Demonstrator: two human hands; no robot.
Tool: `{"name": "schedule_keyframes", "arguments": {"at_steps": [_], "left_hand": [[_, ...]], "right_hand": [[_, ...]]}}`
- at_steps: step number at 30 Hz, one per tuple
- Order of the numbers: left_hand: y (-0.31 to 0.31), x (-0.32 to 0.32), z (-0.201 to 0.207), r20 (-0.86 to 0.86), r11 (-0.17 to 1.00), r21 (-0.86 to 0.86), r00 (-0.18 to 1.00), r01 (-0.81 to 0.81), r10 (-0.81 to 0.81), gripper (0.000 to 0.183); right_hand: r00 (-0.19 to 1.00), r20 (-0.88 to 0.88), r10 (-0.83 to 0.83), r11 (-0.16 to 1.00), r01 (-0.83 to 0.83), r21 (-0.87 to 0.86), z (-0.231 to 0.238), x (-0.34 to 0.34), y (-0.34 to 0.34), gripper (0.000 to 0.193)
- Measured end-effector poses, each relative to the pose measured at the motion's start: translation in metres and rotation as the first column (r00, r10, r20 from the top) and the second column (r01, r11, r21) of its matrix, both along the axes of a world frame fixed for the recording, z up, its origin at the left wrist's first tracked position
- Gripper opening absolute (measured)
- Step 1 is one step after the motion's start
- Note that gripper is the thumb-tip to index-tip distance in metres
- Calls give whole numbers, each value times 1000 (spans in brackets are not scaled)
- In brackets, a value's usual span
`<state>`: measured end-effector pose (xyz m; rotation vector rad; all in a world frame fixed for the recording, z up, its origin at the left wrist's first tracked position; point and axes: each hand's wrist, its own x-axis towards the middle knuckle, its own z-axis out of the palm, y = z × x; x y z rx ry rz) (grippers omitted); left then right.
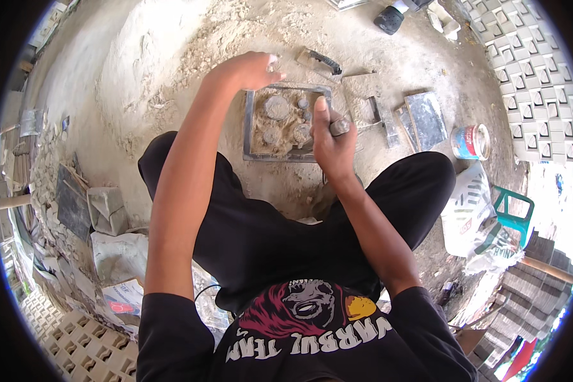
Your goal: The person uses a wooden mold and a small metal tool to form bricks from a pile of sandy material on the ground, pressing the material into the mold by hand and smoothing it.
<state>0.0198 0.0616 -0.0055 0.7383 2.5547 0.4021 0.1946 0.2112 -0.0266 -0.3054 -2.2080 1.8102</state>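
On the ground before me lies a square mould point(249, 130) with a dark metal rim. Round forms and sandy grey mix fill its inside. My left hand point(251, 70) hovers over its far left corner with fingers apart, and nothing shows in it. At the mould's right side, my right hand point(334, 145) is wrapped round a tool with a grey rounded handle point(339, 126). The tool's working end is hidden by the hand, so its kind is unclear. Just past the mould lies a flat hand float with a black handle point(325, 61).
A second dusty plate with a handle point(361, 102) and dark flat slabs point(425, 118) lie to the right. Beyond are a paint bucket point(471, 141), a white sack point(468, 207) and a green plastic stool point(517, 215). Loose sand point(204, 48) spreads at the far left; patterned blocks point(522, 70) stand stacked.
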Motion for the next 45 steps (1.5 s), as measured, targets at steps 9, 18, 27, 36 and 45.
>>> {"name": "schedule_keyframes", "arguments": {"at_steps": [9, 18, 27, 36, 45], "left_hand": [[1, -4, -5, 5, 1000, -25, 1000, 8, -8, 68], [2, 3, 3, 42, 998, -58, 999, 14, -12, 69], [-2, -4, -6, -13, 1000, 8, 1000, 23, -23, 68], [2, 4, 0, -16, 1000, 13, 1000, -1, 1, 65], [2, 5, 4, 38, 998, -69, 999, -5, 7, 63]], "right_hand": [[998, 52, 20, 1000, -21, 15, 1, 8, -5, 48], [999, 25, -44, 998, 45, -41, 7, 0, 7, 48], [996, 0, -91, 993, 91, -76, 15, 2, 23, 48], [989, -26, -148, 986, 145, -80, 15, 12, 17, 50], [989, -98, -113, 993, 114, 9, 8, 1, -13, 45]]}}
